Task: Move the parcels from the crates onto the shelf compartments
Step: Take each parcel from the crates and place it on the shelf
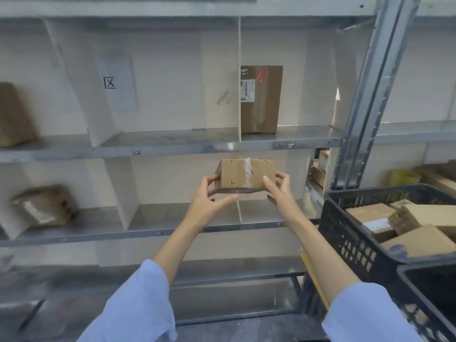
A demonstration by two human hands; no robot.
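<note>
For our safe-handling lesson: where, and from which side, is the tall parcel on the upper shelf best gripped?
Probably by its top edge and free right side, coming from the front right. The tall parcel stands upright with its left side against the white divider, so fingers hardly fit there. The left hand and right hand hold the small parcel.

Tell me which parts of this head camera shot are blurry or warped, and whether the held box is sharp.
Head view: the box, held between left hand and right hand, is fairly sharp; the parcel at lower left and the sleeves smear with blur; the wide lens tilts the upright and dividers; light is soft and even, with a faint sheen on the shelf edge.
</note>
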